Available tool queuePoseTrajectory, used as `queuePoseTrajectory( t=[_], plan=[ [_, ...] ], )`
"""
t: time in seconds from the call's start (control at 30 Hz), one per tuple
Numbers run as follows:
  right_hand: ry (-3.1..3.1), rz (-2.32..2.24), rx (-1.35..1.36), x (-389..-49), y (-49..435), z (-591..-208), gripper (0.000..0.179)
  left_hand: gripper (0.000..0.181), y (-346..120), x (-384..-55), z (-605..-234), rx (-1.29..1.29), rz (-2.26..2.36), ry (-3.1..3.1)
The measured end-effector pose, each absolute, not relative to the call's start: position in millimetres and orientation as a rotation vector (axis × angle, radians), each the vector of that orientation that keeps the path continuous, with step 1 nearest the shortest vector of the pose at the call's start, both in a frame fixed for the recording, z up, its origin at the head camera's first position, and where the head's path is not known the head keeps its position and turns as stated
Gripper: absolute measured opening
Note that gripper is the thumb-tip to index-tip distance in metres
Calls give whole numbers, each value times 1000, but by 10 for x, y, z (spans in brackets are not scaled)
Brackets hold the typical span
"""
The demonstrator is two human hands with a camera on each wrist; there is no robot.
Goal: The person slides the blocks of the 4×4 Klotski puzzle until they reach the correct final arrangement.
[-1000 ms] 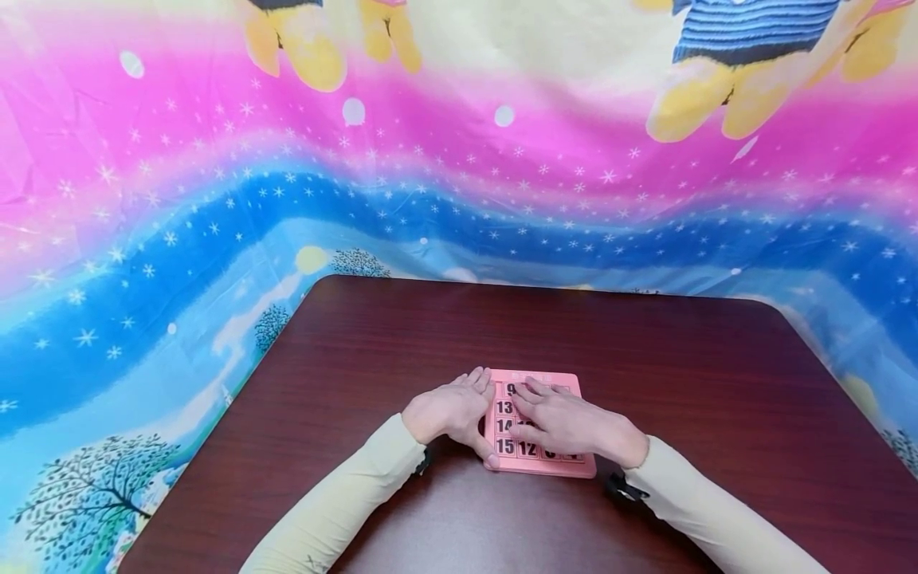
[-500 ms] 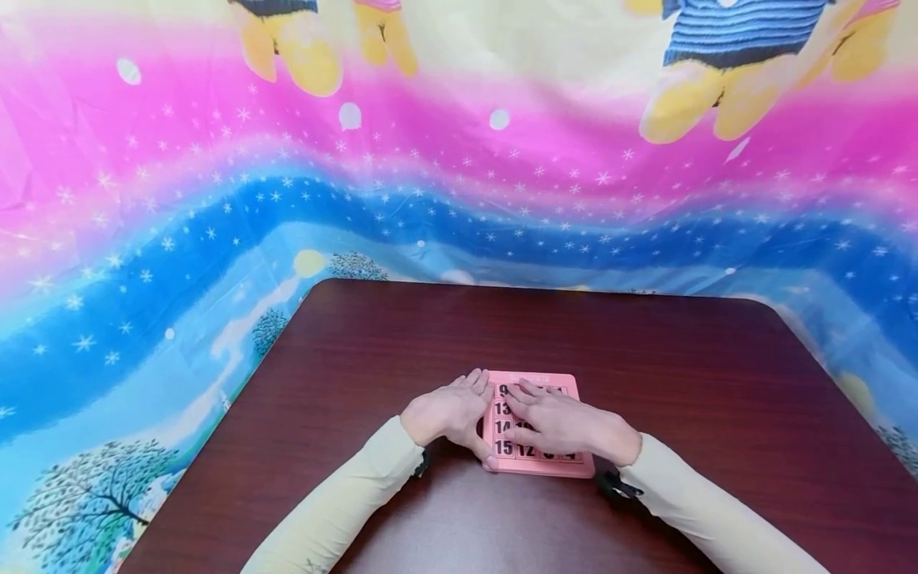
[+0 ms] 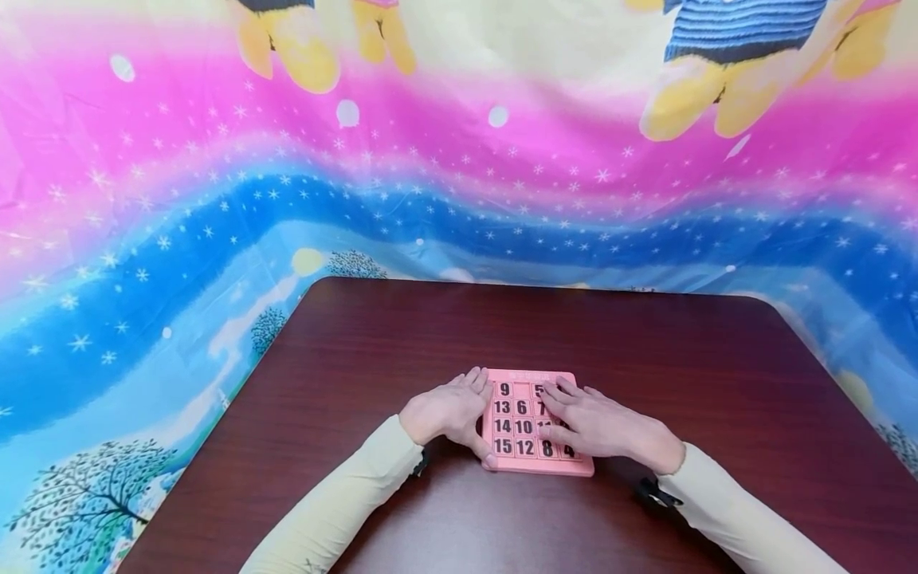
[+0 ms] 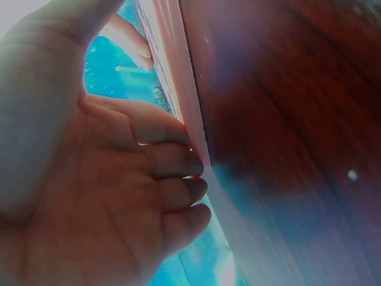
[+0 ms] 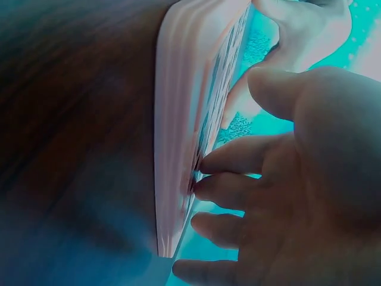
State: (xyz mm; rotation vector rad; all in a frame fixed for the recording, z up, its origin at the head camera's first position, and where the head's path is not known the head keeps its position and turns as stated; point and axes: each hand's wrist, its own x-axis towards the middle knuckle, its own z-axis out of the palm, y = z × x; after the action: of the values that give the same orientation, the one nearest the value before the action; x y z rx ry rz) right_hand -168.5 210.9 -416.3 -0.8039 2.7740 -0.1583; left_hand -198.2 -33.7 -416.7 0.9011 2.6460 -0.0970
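Note:
A pink number slide puzzle (image 3: 527, 464) lies flat on the table, its black-numbered tiles facing up. Between the 9 and the 5 in its top row is a bare slot (image 3: 521, 390). My left hand (image 3: 452, 410) rests along the puzzle's left side, thumb at the near corner and fingertips against the edge (image 4: 193, 113). Over the right-hand tiles lies my right hand (image 3: 602, 422), fingers spread and pointing left, covering part of the rightmost columns. In the right wrist view its fingertips (image 5: 208, 186) are right at the tile face, beside the puzzle's thick side (image 5: 178, 119).
The dark red-brown wooden table (image 3: 402, 343) has rounded far corners. Behind it hangs a bright cloth (image 3: 459, 183) in pink and blue with snowflakes and cartoon legs. A small black device (image 3: 656, 494) sits at the right cuff.
My right hand has slid to the right across the puzzle, uncovering the 6 and 10 tiles and the bare top-row slot. The left hand stays at the left edge.

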Motion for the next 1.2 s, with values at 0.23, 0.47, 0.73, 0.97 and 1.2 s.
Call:
queuePoseTrajectory(
  t=[0.23,0.47,0.73,0.97,1.2],
  plan=[
    [2781,-163,-831,-1684,2123,-4164,72,127,-331,-1984,-4159,905,-101,2653],
    [2782,-160,-804,-1698,2115,-4162,73,128,-325,-1987,-4144,919,-105,2651],
    [2785,-152,-900,-1710,2026,-4161,68,127,-332,-1986,-4147,918,-90,2648],
    [2771,-161,-901,-1718,1950,-4172,67,126,-338,-1986,-4155,911,-105,2649],
    [2759,-174,-916,-1744,1867,-4172,70,126,-341,-1978,-4159,907,-115,2655]
  ],
)
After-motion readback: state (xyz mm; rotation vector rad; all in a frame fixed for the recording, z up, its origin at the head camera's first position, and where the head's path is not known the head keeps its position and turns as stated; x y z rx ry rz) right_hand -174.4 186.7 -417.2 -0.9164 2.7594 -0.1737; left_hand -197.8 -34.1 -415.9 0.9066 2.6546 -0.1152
